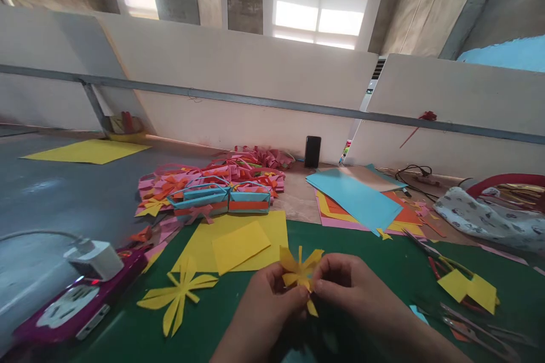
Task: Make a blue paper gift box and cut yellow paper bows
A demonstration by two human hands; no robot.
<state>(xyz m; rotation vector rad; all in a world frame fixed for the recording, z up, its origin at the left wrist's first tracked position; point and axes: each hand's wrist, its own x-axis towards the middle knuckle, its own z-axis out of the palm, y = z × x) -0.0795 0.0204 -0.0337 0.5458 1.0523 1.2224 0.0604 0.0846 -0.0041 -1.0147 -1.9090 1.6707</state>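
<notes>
Both hands pinch a small yellow paper flower with narrow cut petals, held just above the green cutting mat. My left hand grips its left side with curled fingers. My right hand pinches its right side between thumb and fingers. A second, flat yellow paper flower lies on the mat to the left. Behind the hands lie a yellow paper sheet and a smaller yellow square on top of it.
A pile of pink, orange and blue paper baskets sits behind the yellow sheets. Stacked coloured sheets lie at right, with scissors, yellow scraps and a patterned cloth. A purple power strip with a white charger lies at left. A black phone leans on the wall.
</notes>
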